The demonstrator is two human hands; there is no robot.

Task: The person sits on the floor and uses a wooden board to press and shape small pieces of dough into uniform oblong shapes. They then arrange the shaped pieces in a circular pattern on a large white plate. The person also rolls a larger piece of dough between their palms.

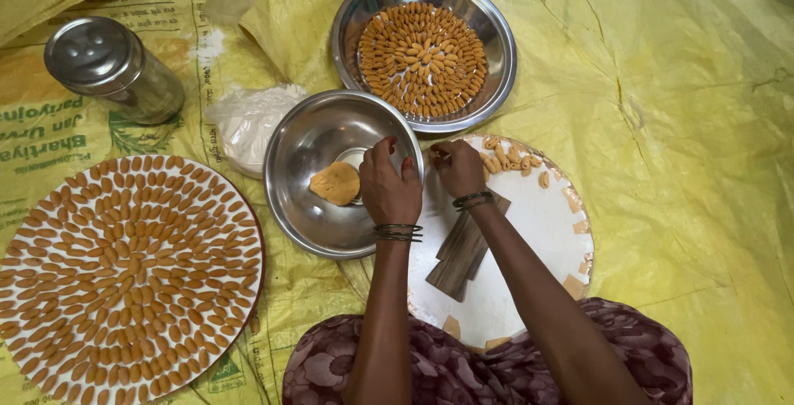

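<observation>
Crinkled yellow sheet (678,107); hands (422,177) pinch soft dough above round white board (538,231).

Dough lump (335,183): tan-orange, rounded, soft; lies in the steel bowl (302,144), right of its middle, against a small steel cup.
Steel bowl: round, shiny, upright on the yellow sheet (678,124) near its centre; its right rim touches the white round board (538,231).
White round board: flat on the sheet, edge chipped to tan.
Shaped pieces (511,157): small tan curled bits, loose cluster at the board's far edge, just right of the right hand (460,167).
</observation>
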